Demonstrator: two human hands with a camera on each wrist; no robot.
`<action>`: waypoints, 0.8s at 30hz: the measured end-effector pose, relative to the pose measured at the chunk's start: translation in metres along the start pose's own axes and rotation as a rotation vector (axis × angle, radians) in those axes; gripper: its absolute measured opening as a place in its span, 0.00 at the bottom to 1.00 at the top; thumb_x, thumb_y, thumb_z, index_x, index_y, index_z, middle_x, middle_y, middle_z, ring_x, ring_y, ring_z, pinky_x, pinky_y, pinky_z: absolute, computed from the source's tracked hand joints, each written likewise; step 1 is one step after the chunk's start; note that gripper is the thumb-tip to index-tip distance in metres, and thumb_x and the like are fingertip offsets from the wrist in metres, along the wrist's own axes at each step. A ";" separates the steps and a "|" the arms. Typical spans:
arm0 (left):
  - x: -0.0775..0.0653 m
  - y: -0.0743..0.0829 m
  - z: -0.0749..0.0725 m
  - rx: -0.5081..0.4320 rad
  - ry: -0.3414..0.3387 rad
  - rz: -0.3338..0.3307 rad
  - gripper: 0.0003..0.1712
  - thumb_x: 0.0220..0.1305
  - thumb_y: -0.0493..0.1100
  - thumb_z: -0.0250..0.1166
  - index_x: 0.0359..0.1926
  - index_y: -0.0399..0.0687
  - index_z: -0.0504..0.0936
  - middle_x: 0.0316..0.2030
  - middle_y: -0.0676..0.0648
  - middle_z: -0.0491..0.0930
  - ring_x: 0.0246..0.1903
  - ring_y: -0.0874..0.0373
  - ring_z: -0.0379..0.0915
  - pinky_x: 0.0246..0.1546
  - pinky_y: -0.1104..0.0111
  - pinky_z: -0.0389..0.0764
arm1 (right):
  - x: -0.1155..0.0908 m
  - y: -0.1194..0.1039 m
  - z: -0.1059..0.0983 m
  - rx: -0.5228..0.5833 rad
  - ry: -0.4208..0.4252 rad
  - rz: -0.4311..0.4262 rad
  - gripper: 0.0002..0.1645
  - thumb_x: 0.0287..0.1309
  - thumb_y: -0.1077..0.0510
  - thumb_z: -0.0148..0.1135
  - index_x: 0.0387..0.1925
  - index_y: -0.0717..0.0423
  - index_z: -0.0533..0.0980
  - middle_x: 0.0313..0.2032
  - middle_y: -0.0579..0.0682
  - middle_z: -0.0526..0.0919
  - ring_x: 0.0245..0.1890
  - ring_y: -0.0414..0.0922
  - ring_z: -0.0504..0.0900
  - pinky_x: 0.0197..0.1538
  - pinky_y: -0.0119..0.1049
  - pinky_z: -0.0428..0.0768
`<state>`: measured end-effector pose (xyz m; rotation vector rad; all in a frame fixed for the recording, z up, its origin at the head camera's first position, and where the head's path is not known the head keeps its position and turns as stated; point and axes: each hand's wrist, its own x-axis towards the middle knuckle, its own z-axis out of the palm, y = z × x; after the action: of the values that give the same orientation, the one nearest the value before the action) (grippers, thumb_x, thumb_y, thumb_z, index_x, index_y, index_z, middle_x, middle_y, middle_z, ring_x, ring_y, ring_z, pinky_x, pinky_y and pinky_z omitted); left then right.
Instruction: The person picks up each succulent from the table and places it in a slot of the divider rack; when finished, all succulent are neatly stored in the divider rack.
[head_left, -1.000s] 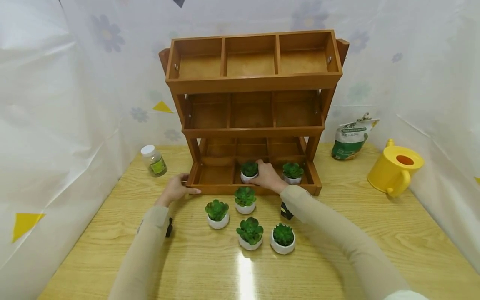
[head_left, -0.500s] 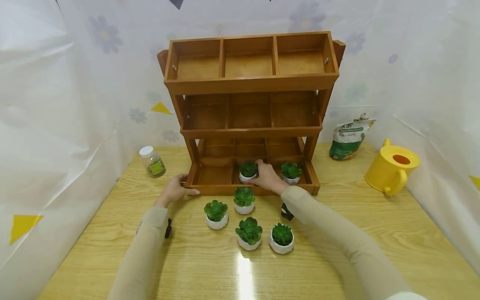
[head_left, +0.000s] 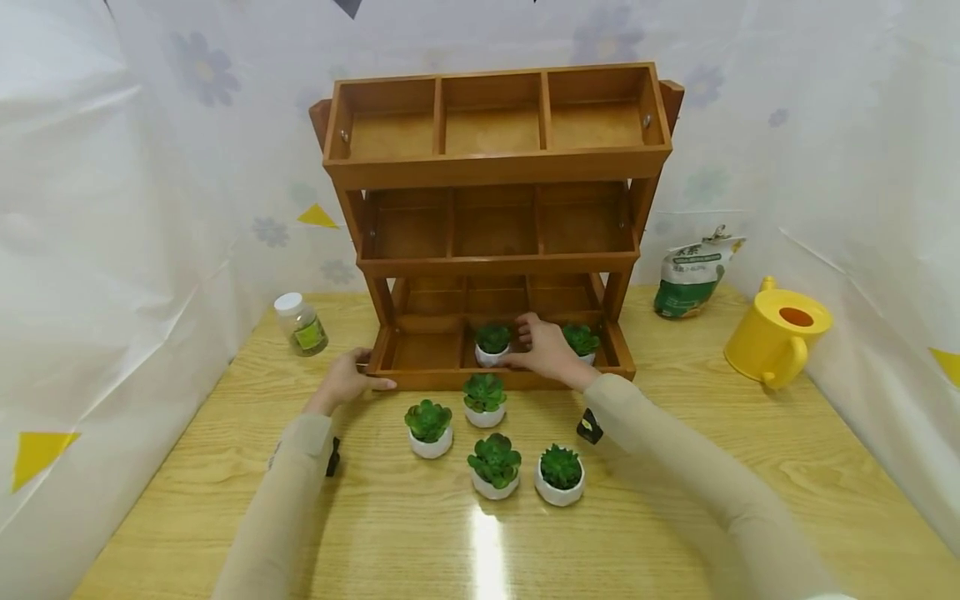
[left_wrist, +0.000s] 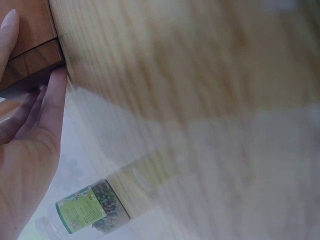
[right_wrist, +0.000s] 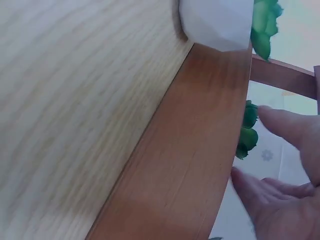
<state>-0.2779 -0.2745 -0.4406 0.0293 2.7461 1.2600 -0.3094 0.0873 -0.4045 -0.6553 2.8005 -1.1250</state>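
A brown wooden three-tier shelf [head_left: 498, 171] stands at the back of the table. At its bottom left corner my left hand [head_left: 347, 382] grips the frame, thumb on the front board and fingers along the side, as the left wrist view shows. A potted succulent [head_left: 492, 348] in a white pot sits in the middle compartment of the bottom tier. Just right of that pot is my right hand [head_left: 547, 350], its thumb and fingers spread and holding nothing. Another potted succulent [head_left: 581, 340] stands in the right compartment, partly hidden by this hand.
Several potted succulents stand on the table before the shelf, among them one near the front board [head_left: 484, 400] and one at the right [head_left: 559, 475]. A lidded jar [head_left: 302, 325] is left; a clipped bag [head_left: 692, 279] and yellow watering can [head_left: 777, 333] are right.
My right hand has let go of the succulent in the middle compartment and shifted slightly right, its fingers spreading. The left hand stays at the shelf corner. The view has shifted slightly.
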 end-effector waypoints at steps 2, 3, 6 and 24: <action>0.000 -0.001 0.000 -0.003 0.000 -0.002 0.49 0.50 0.52 0.76 0.66 0.33 0.64 0.60 0.32 0.71 0.55 0.40 0.73 0.53 0.53 0.77 | -0.005 -0.001 -0.002 -0.019 0.030 -0.048 0.41 0.55 0.52 0.69 0.63 0.66 0.62 0.56 0.64 0.75 0.55 0.57 0.77 0.54 0.48 0.79; 0.000 -0.001 0.000 -0.002 0.001 -0.004 0.49 0.50 0.52 0.76 0.66 0.33 0.64 0.60 0.32 0.71 0.55 0.40 0.73 0.53 0.53 0.77 | -0.008 -0.002 -0.002 -0.024 0.042 -0.074 0.40 0.56 0.53 0.69 0.63 0.66 0.63 0.56 0.64 0.75 0.54 0.56 0.77 0.54 0.48 0.79; 0.000 -0.002 0.000 0.000 0.001 -0.005 0.49 0.49 0.52 0.76 0.66 0.34 0.65 0.60 0.33 0.72 0.55 0.41 0.73 0.53 0.53 0.77 | -0.018 -0.004 -0.002 -0.059 0.078 -0.159 0.36 0.57 0.54 0.68 0.62 0.66 0.66 0.54 0.62 0.77 0.51 0.54 0.80 0.51 0.48 0.81; 0.001 -0.001 0.000 -0.004 0.008 0.001 0.48 0.50 0.51 0.76 0.66 0.33 0.65 0.59 0.33 0.72 0.54 0.41 0.74 0.53 0.53 0.78 | -0.048 0.001 0.006 -0.005 -0.197 -0.251 0.34 0.48 0.56 0.75 0.57 0.57 0.73 0.47 0.51 0.82 0.44 0.47 0.82 0.44 0.36 0.82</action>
<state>-0.2786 -0.2749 -0.4416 0.0258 2.7506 1.2690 -0.2644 0.1034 -0.4145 -1.0786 2.6094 -1.0232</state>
